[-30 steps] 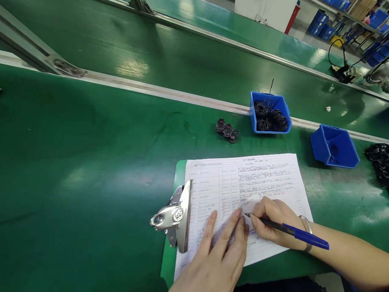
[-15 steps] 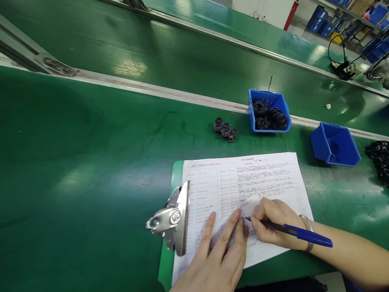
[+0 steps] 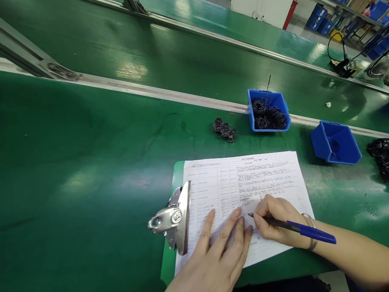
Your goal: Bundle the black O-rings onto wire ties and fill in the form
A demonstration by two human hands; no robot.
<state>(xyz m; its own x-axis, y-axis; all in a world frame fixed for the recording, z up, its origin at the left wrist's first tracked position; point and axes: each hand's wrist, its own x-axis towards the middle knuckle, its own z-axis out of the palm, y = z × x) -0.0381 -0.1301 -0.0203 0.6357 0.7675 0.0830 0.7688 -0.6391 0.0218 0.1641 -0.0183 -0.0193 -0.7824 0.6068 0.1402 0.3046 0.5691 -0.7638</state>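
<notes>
A printed sheet of paper with tables and some handwriting lies on a green clipboard. The silver clip grips the sheet along its left side. My left hand rests flat on the paper with its fingers spread. Just right of those fingertips, my right hand pinches a pen, whose blue cap sits on its back end. The pen tip is at the paper, close to the handwritten line. A metal bangle circles the right wrist.
Small black finned parts lie beyond the sheet. A blue bin holds coiled black wires; another blue bin stands to its right. Black parts sit at the right edge. A metal rail crosses the green bench.
My right hand and the pen have shifted slightly to the right along the paper. My left hand stays on the sheet, and the view has moved a little.
</notes>
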